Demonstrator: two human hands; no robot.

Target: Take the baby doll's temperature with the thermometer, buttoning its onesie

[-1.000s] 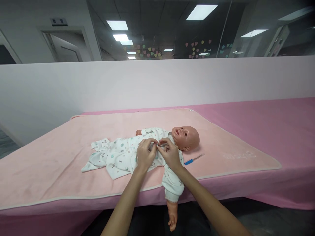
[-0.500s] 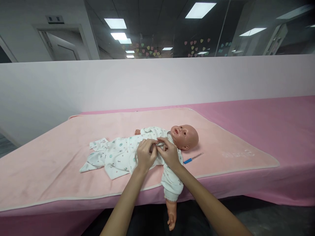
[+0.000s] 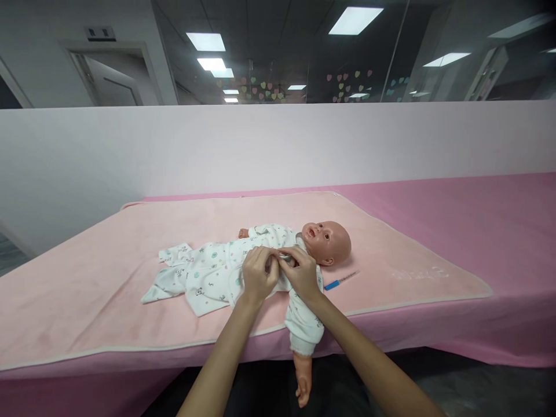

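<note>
A baby doll (image 3: 326, 242) lies on its back with its head to the right, dressed in a white printed baby outfit (image 3: 217, 267). At the chest, just below the neckline, my left hand (image 3: 259, 271) has its fingers closed in a pinch on the outfit's cloth. My right hand (image 3: 301, 272) pinches the cloth right beside it, the fingertips of both hands almost meeting. A small greyish-white bit shows between them, too small to make out. The doll's near arm (image 3: 303, 370), sleeved in white, hangs over the table's front edge.
Beside the doll's head lies a thin thermometer-like stick with a blue end (image 3: 332, 285). Under the doll is a peach blanket (image 3: 108, 249), spread over a pink table cover (image 3: 469, 220). A low white wall (image 3: 278, 147) runs behind, with glass above it.
The right fingers have shifted slightly, and a small greyish-white bit now shows between the fingertips. Doll, blanket and blue-ended stick stay put; the view tilts a little.
</note>
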